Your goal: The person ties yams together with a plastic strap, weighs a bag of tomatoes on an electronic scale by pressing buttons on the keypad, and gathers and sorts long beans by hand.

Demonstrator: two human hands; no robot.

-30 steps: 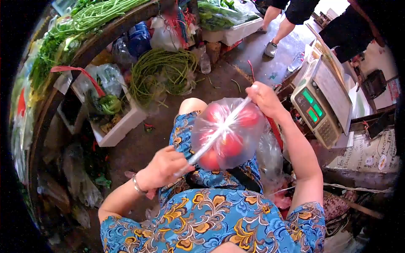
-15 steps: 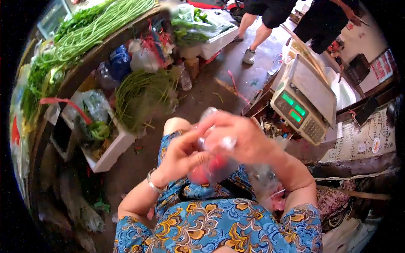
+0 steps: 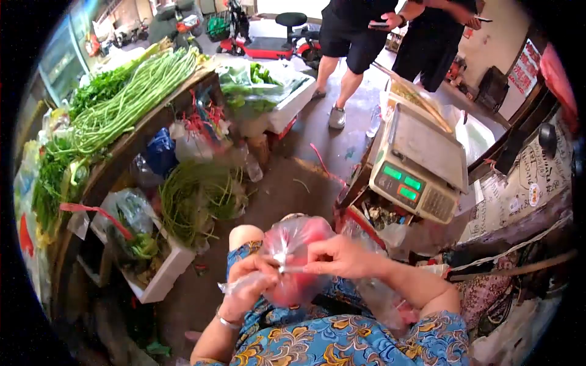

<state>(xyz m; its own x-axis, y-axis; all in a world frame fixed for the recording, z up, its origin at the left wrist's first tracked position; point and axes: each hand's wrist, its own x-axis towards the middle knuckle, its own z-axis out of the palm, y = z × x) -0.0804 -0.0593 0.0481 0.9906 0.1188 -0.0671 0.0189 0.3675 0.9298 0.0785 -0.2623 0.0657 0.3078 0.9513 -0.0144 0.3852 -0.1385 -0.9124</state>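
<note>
A clear plastic bag (image 3: pixel 299 235) with red, rounded contents rests over my lap. My left hand (image 3: pixel 247 285) is closed around its gathered neck, and a loose twist of plastic sticks out on the left. From the other side my right hand (image 3: pixel 345 256) pinches a thin whitish strip (image 3: pixel 293 268) lying across the neck; whether it is a tie or part of the bag, I cannot tell. What the red contents are is hidden by glare on the plastic. Another clear bag (image 3: pixel 381 305) hangs beside my right forearm.
An electronic scale (image 3: pixel 421 165) with lit green digits stands to the right. On the left are long beans (image 3: pixel 143 94) on a stall, a coil of green stems (image 3: pixel 195 198) and a white foam box (image 3: pixel 162 271). Two people stand ahead, one in black shorts (image 3: pixel 351 43).
The bag has swung up and forward between my hands and shows more fully. My hands have moved lower and a little apart at its neck. The view has tilted up.
</note>
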